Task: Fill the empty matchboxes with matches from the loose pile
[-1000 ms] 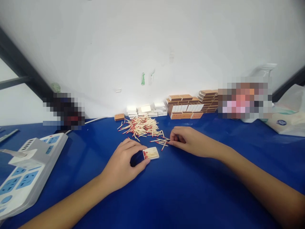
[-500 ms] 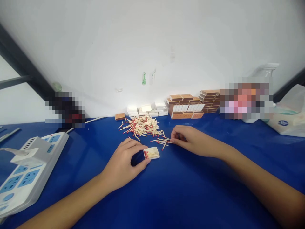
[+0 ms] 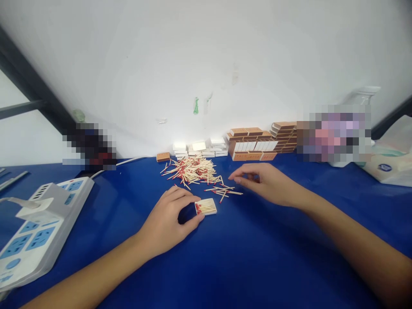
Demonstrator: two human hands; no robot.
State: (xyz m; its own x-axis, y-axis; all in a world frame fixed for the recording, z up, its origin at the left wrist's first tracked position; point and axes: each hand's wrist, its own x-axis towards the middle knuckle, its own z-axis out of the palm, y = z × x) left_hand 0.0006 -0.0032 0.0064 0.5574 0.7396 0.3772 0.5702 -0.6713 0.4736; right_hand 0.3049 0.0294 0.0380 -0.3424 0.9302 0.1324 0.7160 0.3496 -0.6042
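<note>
On the blue tabletop lies a small white matchbox tray (image 3: 206,206) partly filled with red-headed matches. My left hand (image 3: 169,221) grips the tray's left end between thumb and fingers. My right hand (image 3: 260,182) hovers just right of a few loose matches (image 3: 222,190), its thumb and index finger slightly apart with nothing visible between them. Behind these spreads a large heap of matches (image 3: 195,169), heads pointing in mixed directions.
White trays (image 3: 199,148) are stacked along the wall, beside a lone brown matchbox (image 3: 163,157). Several brown matchbox sleeves (image 3: 254,146) stand piled to their right. A power strip (image 3: 38,234) occupies the left side; a tissue pack (image 3: 386,163) sits far right.
My right hand has drawn slightly up and to the right, off the loose matches, and its fingertips have parted. My left hand keeps its hold on the tray.
</note>
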